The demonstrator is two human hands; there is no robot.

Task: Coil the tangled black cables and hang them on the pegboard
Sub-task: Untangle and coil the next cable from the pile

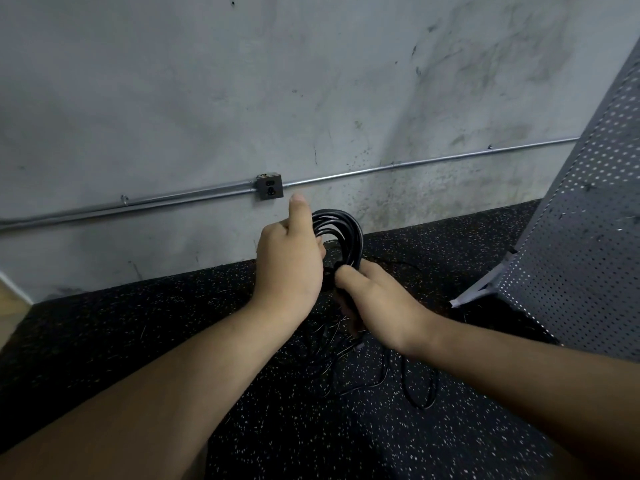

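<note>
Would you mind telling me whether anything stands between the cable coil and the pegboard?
Nothing visible does. The cable coil, gripped by the left hand and right hand, has open space to the pegboard; loose cables lie below on the floor.

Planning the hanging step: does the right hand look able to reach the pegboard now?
Probably yes: the right hand grips the cable coil, but nothing stands between it and the pegboard on its right.

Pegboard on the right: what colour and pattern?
Grey pegboard, rows of small holes; head view.
</note>
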